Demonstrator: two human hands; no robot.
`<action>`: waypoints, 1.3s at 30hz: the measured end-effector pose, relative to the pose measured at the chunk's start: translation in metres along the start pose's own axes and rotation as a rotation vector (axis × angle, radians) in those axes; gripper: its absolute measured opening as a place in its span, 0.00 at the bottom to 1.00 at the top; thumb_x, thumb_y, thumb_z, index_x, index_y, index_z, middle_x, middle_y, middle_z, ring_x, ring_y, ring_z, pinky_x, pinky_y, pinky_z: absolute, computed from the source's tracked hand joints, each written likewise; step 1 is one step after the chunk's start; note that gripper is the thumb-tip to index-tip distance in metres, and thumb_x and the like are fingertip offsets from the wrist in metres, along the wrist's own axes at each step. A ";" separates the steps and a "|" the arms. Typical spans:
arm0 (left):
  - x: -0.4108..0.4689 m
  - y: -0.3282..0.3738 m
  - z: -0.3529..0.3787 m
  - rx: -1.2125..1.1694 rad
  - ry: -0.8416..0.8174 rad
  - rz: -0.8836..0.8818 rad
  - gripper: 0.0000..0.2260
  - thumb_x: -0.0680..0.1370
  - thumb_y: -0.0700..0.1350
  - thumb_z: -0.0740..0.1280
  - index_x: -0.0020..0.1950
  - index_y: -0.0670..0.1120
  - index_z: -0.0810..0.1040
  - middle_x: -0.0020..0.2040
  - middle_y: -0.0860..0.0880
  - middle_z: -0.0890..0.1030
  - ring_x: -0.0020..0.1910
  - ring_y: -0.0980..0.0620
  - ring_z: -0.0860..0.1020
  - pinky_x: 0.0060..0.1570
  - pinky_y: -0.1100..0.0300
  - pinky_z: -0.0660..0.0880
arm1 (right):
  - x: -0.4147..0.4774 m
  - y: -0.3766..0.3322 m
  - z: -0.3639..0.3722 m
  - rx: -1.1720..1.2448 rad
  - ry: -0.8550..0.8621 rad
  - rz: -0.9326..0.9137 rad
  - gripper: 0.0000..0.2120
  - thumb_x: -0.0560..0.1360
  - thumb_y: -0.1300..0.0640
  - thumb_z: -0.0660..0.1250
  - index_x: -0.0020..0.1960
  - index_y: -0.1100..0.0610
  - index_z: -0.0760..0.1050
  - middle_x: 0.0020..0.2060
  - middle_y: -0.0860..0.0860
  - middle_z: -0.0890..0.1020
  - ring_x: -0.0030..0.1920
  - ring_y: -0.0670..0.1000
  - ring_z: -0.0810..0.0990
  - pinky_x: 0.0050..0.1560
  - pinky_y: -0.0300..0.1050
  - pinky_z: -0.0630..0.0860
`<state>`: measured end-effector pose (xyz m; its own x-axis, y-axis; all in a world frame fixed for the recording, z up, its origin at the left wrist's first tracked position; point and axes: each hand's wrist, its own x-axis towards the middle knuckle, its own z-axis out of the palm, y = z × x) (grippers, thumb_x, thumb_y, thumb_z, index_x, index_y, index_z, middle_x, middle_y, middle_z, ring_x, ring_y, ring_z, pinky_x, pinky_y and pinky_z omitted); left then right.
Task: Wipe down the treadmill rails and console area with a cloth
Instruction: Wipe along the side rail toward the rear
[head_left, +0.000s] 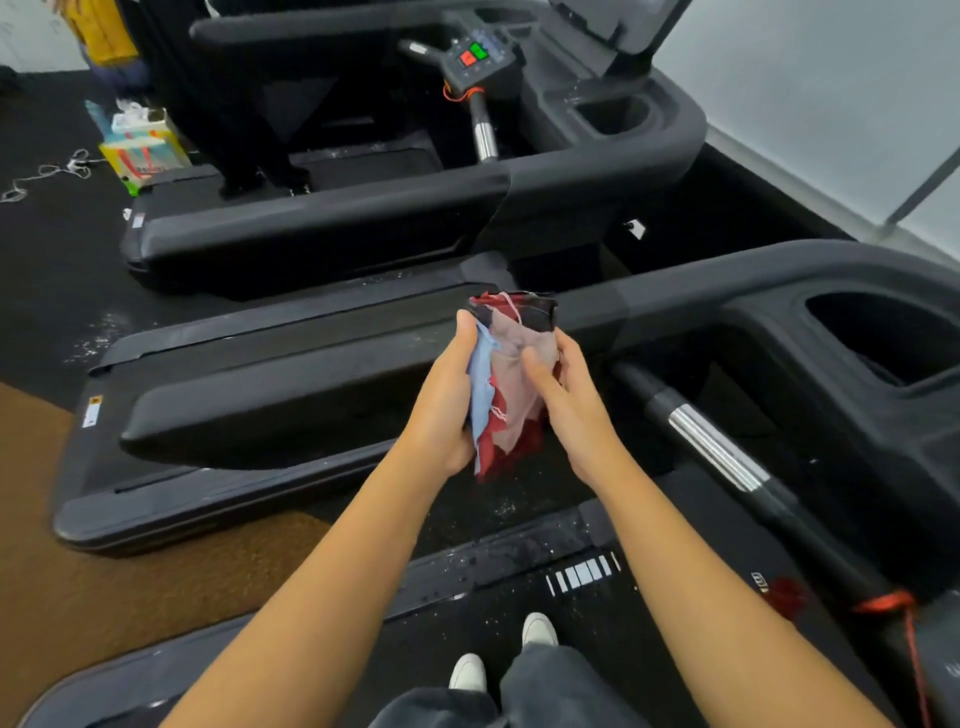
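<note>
Red, pink and pale-blue rag cloth (511, 384), one bundle, is held up between two bare hands: left hand (447, 410) grips one side, right hand (566, 400) pinches the other, over the near black padded treadmill rail (260, 410). One second dark treadmill (322, 223) stands beyond.

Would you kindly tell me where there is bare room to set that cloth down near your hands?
The padded rail beside your left hand is bare along its top; the console pocket beyond your right hand looks unoccupied. It's tighter round the chrome handle and the red cord lower down. Both hands grip the cloth.
</note>
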<state>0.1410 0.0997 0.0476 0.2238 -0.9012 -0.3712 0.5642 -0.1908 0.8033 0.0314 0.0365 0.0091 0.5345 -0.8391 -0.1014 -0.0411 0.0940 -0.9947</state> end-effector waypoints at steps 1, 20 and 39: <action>0.001 -0.005 0.003 -0.007 -0.030 -0.017 0.20 0.78 0.61 0.53 0.55 0.50 0.76 0.49 0.48 0.83 0.50 0.49 0.81 0.52 0.53 0.76 | -0.005 0.001 -0.008 0.013 -0.002 0.017 0.23 0.75 0.47 0.63 0.68 0.51 0.65 0.60 0.44 0.75 0.59 0.43 0.76 0.54 0.36 0.76; 0.048 -0.079 0.100 0.796 -0.349 -0.001 0.04 0.73 0.43 0.71 0.46 0.49 0.80 0.50 0.45 0.83 0.47 0.50 0.81 0.50 0.53 0.79 | -0.111 0.012 -0.157 -0.188 0.705 0.114 0.17 0.70 0.56 0.74 0.54 0.50 0.70 0.48 0.52 0.81 0.49 0.52 0.80 0.50 0.47 0.78; 0.084 -0.102 0.128 1.085 -0.190 0.521 0.07 0.75 0.44 0.69 0.49 0.48 0.72 0.43 0.53 0.76 0.43 0.55 0.77 0.43 0.62 0.77 | -0.117 0.021 -0.172 -1.188 0.417 0.215 0.36 0.71 0.33 0.61 0.73 0.51 0.62 0.74 0.51 0.55 0.71 0.53 0.53 0.70 0.53 0.53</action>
<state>0.0004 -0.0060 -0.0060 0.0545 -0.9922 0.1124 -0.5360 0.0659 0.8417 -0.1770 0.0443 -0.0025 0.1275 -0.9909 -0.0442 -0.9352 -0.1052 -0.3381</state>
